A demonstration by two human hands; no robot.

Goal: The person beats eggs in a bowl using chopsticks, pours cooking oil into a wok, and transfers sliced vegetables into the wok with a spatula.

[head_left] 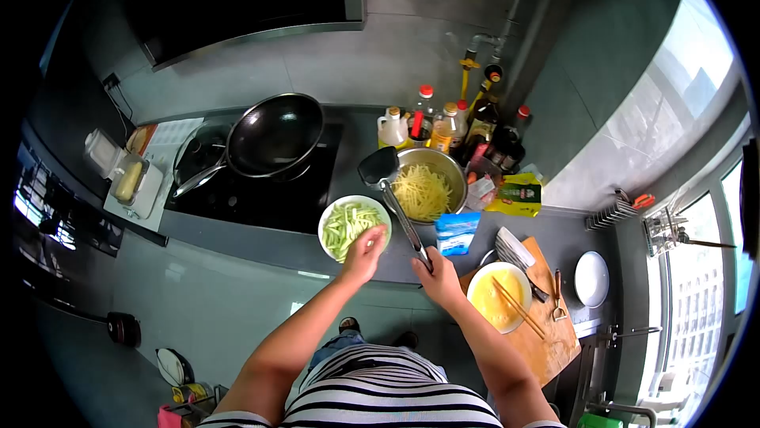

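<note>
My left hand (pixel 363 258) is closed at the near right rim of a white bowl (pixel 323 247) by the counter's front edge. Pale green vegetable strips (pixel 348 226) fill that bowl. In my right hand (pixel 437 276) is the handle of a spatula (pixel 405 218), held with its black head up and to the left. Just beyond the spatula is a metal bowl (pixel 457 182) of pale yellow shreds (pixel 423 190). A blue-and-white packet (pixel 457 233) lies close to my right hand.
A black wok (pixel 275 136) sits on the cooktop (pixel 245 206) at left. Bottles (pixel 447 127) crowd the back wall. On the right, a bowl of beaten egg (pixel 495 301) with chopsticks (pixel 518 308), a cleaver (pixel 516 252) and a peeler (pixel 559 297) rest on a cutting board (pixel 546 349).
</note>
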